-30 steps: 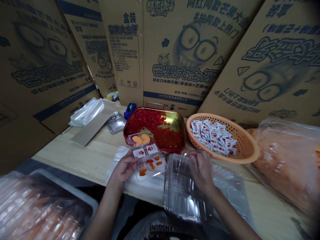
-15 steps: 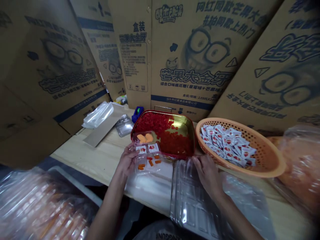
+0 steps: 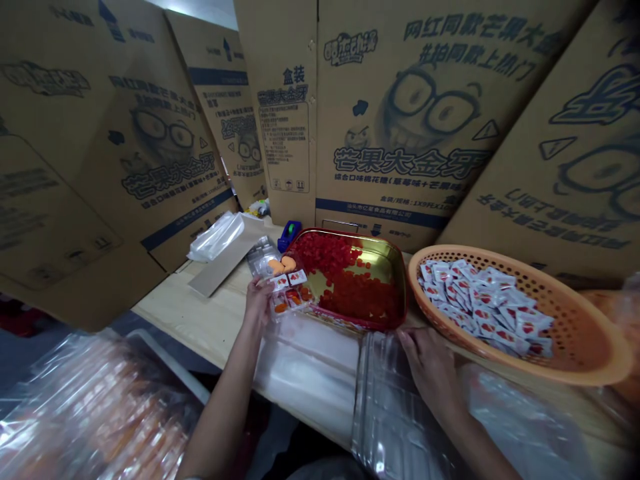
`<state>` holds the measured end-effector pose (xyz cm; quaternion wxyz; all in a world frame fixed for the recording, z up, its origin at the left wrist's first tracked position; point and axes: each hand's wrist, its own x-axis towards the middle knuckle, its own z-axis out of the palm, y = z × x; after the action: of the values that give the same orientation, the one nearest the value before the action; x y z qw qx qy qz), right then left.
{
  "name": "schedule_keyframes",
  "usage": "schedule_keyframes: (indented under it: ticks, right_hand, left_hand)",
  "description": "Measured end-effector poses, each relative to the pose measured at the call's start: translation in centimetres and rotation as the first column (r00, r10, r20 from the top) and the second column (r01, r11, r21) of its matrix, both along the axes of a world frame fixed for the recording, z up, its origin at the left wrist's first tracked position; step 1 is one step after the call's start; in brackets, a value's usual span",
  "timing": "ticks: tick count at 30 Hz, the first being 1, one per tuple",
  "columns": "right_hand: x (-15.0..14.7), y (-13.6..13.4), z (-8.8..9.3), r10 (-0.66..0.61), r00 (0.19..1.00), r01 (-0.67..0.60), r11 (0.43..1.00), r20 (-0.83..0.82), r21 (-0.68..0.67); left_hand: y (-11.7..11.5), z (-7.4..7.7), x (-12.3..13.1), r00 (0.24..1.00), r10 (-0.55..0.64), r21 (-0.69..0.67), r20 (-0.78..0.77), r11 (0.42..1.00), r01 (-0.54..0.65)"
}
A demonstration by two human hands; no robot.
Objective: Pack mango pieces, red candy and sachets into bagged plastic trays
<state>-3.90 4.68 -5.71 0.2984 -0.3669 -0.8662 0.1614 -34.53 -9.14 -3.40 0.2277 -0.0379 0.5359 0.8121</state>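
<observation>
In my left hand [image 3: 257, 301] is the edge of a filled clear plastic blister tray [image 3: 306, 301], fingers closed on its left side. The blister tray holds orange sweets [image 3: 283, 265], two small printed sachets [image 3: 289, 279] and several red and orange pieces. It is tilted, beside the left edge of a red-rimmed, gold metal tray [image 3: 383, 250] of loose red and orange pieces [image 3: 357, 293]. My right hand [image 3: 427, 357] has its fingers closed at the far edge of stacked clear plastic trays [image 3: 387, 407]. Part of its grip is hidden.
An orange plastic basket [image 3: 595, 340] of printed sachets [image 3: 483, 303] stands at right. Behind stand large cardboard boxes [image 3: 390, 120]. A blue tape dispenser [image 3: 289, 235], a cardboard strip [image 3: 227, 257] and plastic bags [image 3: 217, 237] lie back left. Bagged orange goods [image 3: 115, 400] sit lower left.
My left hand has moved the filled blister tray up and left, turning it, toward the clear packs beside the metal tray. My right hand stays at the stacked trays. The view has shifted left.
</observation>
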Motion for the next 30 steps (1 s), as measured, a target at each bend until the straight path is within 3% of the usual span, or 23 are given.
schedule_keyframes:
  ticks: [11,14,17,19,20,21,22,24,26,30]
  right_hand:
    - [0.0,-0.2,0.2,-0.004,1.0,0.004,1.0,0.008,0.002]
    - [0.0,-0.3,0.5,-0.002,1.0,0.002,1.0,0.0,-0.011]
    - [0.1,-0.5,1.0,-0.006,0.999,0.005,1.0,-0.046,-0.026]
    - [0.3,-0.7,1.5,-0.003,0.995,0.0,0.999,-0.104,-0.032]
    - [0.3,-0.8,1.7,-0.003,0.991,-0.001,0.999,-0.135,-0.035]
    - [0.4,-1.0,2.0,-0.003,0.987,-0.004,0.999,-0.163,-0.041]
    - [0.4,-1.2,2.3,-0.003,0.982,-0.007,0.999,-0.189,-0.052]
    - [0.4,-1.7,2.9,0.002,0.973,-0.023,0.996,-0.231,-0.089]
    - [0.3,-2.1,3.4,0.003,0.968,-0.032,0.993,-0.251,-0.114]
    - [0.4,-2.4,3.7,-0.014,0.962,-0.022,0.991,-0.273,-0.129]
  left_hand:
    - [-0.3,0.3,0.2,0.999,-0.04,-0.099,-0.03,0.994,0.037]
    - [-1.0,1.0,0.3,0.996,-0.002,-0.1,-0.093,0.995,-0.008]
    - [-2.3,2.4,2.3,0.969,0.103,-0.05,-0.226,0.992,-0.117]
    - [-2.9,3.4,5.3,0.939,0.11,0.008,-0.326,0.993,-0.114]
    - [-2.9,3.7,7.2,0.916,0.064,0.037,-0.397,0.998,-0.053]
    - [-2.8,4.0,9.3,0.912,-0.072,0.017,-0.403,0.996,0.086]
    - [-2.5,4.0,11.4,0.901,-0.275,-0.02,-0.334,0.958,0.285]
    - [-1.5,3.7,15.5,0.765,-0.639,0.017,-0.079,0.766,0.642]
    - [-0.4,2.8,18.6,0.657,-0.743,0.131,0.126,0.669,0.732]
    - [1.1,1.1,21.3,0.578,-0.749,0.32,0.323,0.661,0.678]
